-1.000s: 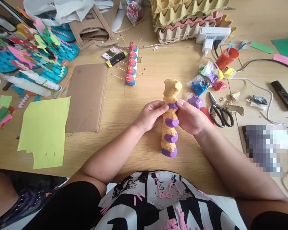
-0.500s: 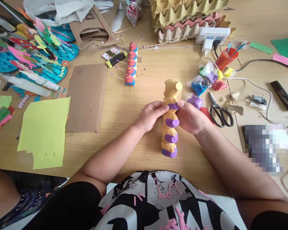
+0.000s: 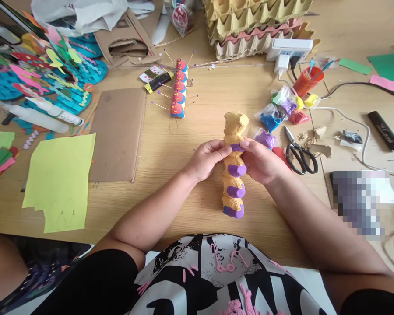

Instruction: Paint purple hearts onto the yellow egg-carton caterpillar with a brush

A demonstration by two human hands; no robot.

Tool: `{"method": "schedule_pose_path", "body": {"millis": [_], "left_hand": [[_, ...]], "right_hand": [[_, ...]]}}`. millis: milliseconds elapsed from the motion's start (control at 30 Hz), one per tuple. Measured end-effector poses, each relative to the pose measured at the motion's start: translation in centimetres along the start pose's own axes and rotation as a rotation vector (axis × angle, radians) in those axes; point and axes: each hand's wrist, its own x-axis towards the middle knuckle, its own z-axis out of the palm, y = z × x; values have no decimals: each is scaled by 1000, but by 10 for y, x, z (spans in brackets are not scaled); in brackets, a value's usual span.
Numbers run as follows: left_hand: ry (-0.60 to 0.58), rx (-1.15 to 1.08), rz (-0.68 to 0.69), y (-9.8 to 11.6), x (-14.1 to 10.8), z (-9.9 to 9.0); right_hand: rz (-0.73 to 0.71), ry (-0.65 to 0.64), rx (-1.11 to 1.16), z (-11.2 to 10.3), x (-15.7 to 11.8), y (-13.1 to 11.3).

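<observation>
Between my two hands is a strip of egg carton, yellow-orange and bumpy, held upright in view over the table. Purple clay covers part of several of its bumps, with a bit of blue at the lowest one. My left hand grips its left edge, thumb on top near the upper purple patch. From the other side, my right hand closes on the strip, its thumb and finger pressing that same purple patch. Both hands' remaining fingers are partly hidden behind the strip.
A finished-looking red and blue egg-carton caterpillar stands farther back. Right of my hands lie scissors, bagged clay and an orange cup. Egg trays are stacked behind. Cardboard and yellow paper lie left.
The egg carton strip has tilted slightly and shifted a little lower in view. Both hands keep their hold, with the right thumb moving slightly on the purple patch.
</observation>
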Motion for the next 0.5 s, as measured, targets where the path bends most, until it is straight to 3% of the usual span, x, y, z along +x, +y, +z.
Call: {"method": "schedule_pose_path", "body": {"millis": [500], "left_hand": [[98,-114,-78,1,0,3]], "right_hand": [[-34,-108,-20,-2,4,3]]}}
